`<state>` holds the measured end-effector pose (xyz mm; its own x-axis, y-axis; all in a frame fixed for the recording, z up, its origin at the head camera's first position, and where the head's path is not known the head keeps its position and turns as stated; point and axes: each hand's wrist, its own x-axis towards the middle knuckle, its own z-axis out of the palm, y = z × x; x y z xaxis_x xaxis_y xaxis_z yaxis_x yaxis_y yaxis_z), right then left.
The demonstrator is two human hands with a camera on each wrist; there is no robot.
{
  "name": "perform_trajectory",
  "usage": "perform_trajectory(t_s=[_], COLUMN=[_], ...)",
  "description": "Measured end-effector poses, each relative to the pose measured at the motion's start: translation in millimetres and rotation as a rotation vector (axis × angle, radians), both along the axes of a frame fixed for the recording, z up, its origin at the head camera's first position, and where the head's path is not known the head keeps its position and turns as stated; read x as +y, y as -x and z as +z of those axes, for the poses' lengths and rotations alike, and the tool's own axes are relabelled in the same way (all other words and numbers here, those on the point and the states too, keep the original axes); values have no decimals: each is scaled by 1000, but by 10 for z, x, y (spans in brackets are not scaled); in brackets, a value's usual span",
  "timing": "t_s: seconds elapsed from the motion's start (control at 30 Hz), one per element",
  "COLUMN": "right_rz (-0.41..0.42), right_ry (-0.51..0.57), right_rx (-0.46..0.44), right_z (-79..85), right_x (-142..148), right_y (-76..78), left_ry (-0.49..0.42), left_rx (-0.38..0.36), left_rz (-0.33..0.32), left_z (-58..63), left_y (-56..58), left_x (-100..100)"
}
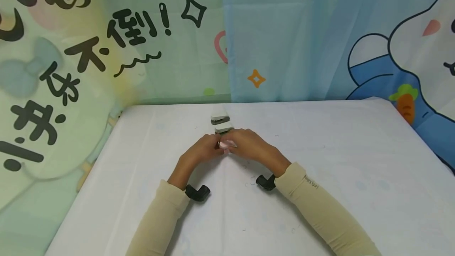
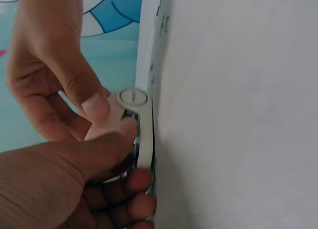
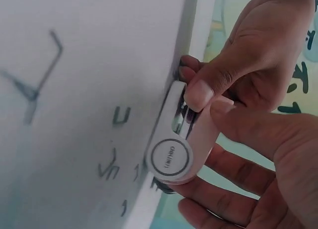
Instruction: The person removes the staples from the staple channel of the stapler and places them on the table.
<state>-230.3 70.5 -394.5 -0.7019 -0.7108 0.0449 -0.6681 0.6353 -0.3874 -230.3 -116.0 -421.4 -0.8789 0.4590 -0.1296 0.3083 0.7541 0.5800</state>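
Observation:
Both hands hold a small pink-and-white stapler [image 1: 227, 144] at the middle of the table. In the right wrist view, the stapler [image 3: 171, 157] shows a round hub with lettering and a narrow gap with metal inside. My left hand [image 1: 204, 149] grips it from the left. In the left wrist view, the left thumb [image 2: 117, 139] lies at that gap, fingers curled along the white side. My right hand [image 1: 249, 144] pinches the pink side; in its own wrist view the right thumb [image 3: 238, 117] presses there, with fingers behind.
Just beyond the hands on the white-covered table [image 1: 320, 192] stand two white-and-dark objects, a farther one [image 1: 220, 119] and a nearer one [image 1: 223, 127]. Small loose staples [image 3: 121, 115] lie scattered about. A printed curtain [image 1: 284, 31] hangs behind the table.

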Motion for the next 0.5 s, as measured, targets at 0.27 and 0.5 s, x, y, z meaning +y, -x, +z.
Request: perform_trajectory(t_s=[0.27,0.5], right_rz=[76,151], right_ry=[-57,-72], right_rx=[165,263], right_z=[38,-45], right_x=[69,38], right_y=[-176,-294], left_ry=[-7,-52], left_rx=[17,8], left_rz=[-139,-152], left_z=[12,-4], left_y=[-73,-118], left_x=[11,20])
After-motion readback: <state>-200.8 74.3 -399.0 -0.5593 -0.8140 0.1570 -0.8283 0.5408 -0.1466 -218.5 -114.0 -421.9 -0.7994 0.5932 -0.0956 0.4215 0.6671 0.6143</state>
